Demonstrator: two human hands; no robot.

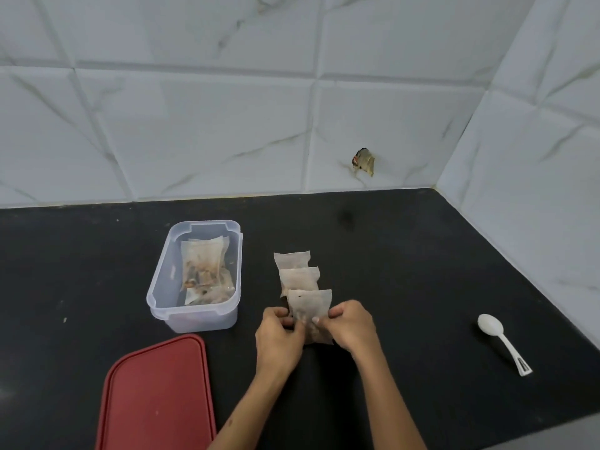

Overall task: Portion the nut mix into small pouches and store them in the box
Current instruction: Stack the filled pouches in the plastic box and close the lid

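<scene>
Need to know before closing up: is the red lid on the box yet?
No, the red lid lies flat on the counter in front of the open box.

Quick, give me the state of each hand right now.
Left hand: fingers pinch the left edge of the nearest pouch.
Right hand: fingers pinch the same pouch's right edge.

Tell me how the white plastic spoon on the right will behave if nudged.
The white plastic spoon looks thin and light, so it would probably skid easily on the smooth black countertop. Its rounded bowl may let it rock or pivot.
</scene>
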